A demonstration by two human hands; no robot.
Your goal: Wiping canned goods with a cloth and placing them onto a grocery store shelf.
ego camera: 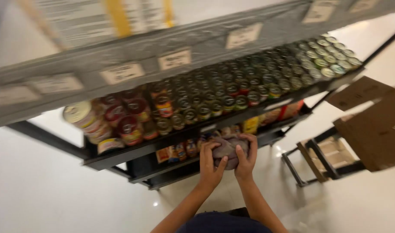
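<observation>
Dark blue clothing fills the bottom edge, nearest the lens, with both bare forearms rising from it toward the shelves. Left hand and right hand meet around one crumpled, dull purplish-brown bundle, soft-looking, maybe a cloth or bag; motion blur hides which. Left hand: fingers curled up over the bundle's near-left side, thumb angled in along its lower edge. Right hand: thumb laid against the front, fingers wrapped over the top and far side. Both hands closed on it, pressing it between them. Bundle sits held in the air, just in front of the lower black shelf, at about the level of the small packets ranged there in orange and yellow. Whether it touches the shelf edge cannot be told. Above that, the middle shelf carries dense rows of tins seen from the top, lids dark green and silver, running off to the upper right where lighter-lidded tins catch the glare. At the left end, larger cans with red labels and one pale-lidded can tipped on its side. Grey top shelf rail crosses the whole view, hung with white price tags, too blurred to make out. To the right, well apart from the hands, brown cardboard boxes rest on a low black-framed trolley. White glossy floor all round, with small light reflections.
</observation>
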